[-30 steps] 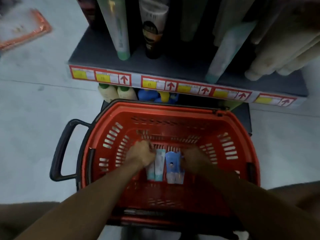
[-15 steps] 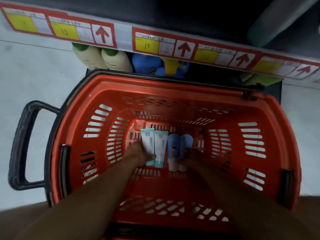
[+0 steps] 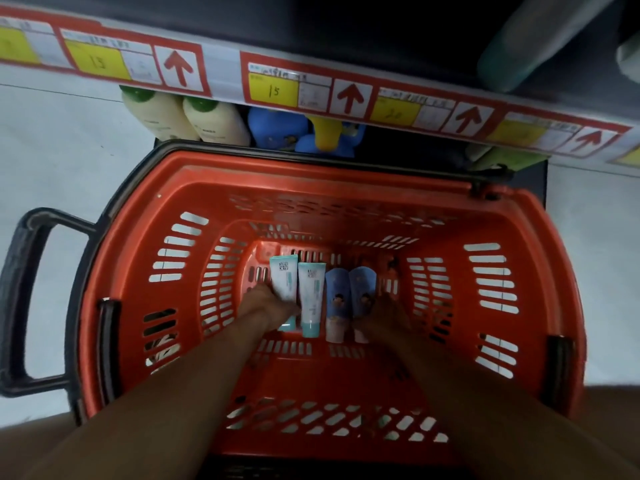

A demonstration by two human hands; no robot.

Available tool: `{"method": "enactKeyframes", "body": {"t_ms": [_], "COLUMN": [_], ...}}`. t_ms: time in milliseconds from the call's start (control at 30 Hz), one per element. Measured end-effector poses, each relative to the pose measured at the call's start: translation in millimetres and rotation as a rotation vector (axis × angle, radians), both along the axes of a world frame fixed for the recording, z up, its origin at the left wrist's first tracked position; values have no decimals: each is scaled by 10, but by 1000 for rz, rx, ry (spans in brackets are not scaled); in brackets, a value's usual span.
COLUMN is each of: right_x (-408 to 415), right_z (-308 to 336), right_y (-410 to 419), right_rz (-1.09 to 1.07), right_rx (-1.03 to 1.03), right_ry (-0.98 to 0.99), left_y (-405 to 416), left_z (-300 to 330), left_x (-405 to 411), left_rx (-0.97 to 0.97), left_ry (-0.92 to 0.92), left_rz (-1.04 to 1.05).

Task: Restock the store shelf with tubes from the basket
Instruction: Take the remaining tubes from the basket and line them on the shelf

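A red basket stands on the floor below the shelf edge. On its bottom lie two white tubes with teal caps and two blue tubes, side by side. My left hand grips the leftmost white tube near its cap end, thumb across it. The second white tube and the left blue tube lie untouched between my hands. My right hand holds the rightmost blue tube and hides its lower end.
Red and yellow price labels run along the shelf edge. Beneath it stand cream bottles with green caps and a blue bottle. A teal-capped tube stands on the shelf at upper right. The basket's black handle juts left.
My view has dropped closer to the basket. Both hands have slid back toward the cap ends of the outer tubes, uncovering the tubes' upper halves.
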State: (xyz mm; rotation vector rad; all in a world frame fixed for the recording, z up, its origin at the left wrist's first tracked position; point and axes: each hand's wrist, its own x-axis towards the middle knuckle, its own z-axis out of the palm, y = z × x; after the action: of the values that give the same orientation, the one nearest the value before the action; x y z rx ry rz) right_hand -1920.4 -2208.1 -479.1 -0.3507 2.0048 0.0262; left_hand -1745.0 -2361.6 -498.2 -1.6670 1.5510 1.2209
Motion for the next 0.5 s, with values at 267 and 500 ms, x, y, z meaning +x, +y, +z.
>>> {"method": "enactKeyframes", "body": {"t_ms": [267, 500], "right_x": [-2, -153], "right_z": [248, 486], "right_y": [-20, 75], "right_rz": [-62, -16], "right_rx": [-112, -410], "right_ry": [49, 174], "left_y": [-97, 10], "left_z": [489, 1136], "left_x": [-39, -119], "left_rx": [-161, -325], "left_ry": [12, 108], "left_rz": [-89, -122]}}
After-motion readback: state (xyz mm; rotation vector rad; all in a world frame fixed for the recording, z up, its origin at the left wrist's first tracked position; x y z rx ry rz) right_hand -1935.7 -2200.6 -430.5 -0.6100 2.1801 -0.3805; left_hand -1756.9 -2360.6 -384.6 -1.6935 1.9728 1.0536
